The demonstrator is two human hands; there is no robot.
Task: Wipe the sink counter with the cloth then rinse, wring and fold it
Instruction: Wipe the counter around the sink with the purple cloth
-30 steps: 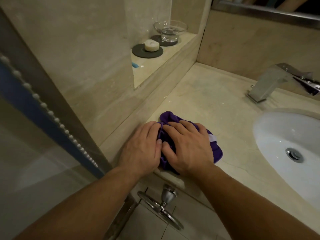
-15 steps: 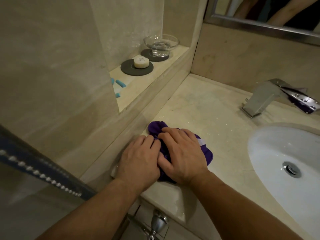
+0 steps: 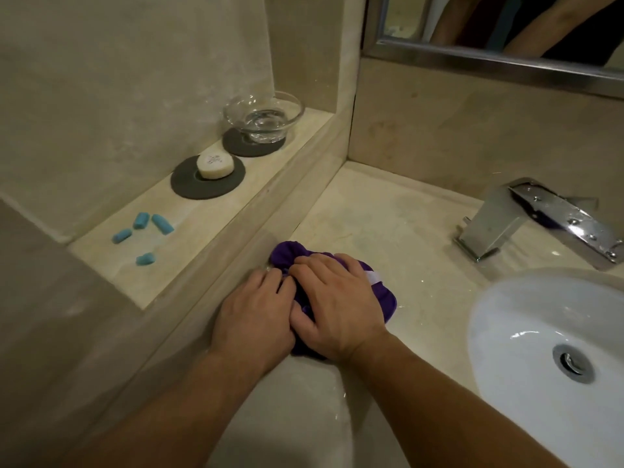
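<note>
While both hands press the bunched purple cloth (image 3: pixel 383 298) onto the beige marble counter (image 3: pixel 388 217), just left of the white oval sink basin (image 3: pixel 489 319), the task looks to be in its first step, the wiping. The left hand (image 3: pixel 256 310) and right hand (image 3: pixel 337 304) lie side by side, fingers laid flat over the cloth, pressing rather than clutching it. Wet glints show on the counter left of the basin, so I judge the wiping unfinished. Rinsing, wringing and folding are all not yet done.

Ledge wall (image 3: pixel 236 261) blocks leftward; bare counter (image 3: pixel 398 231) lies open toward faucet (image 3: pixel 489 228)
</note>
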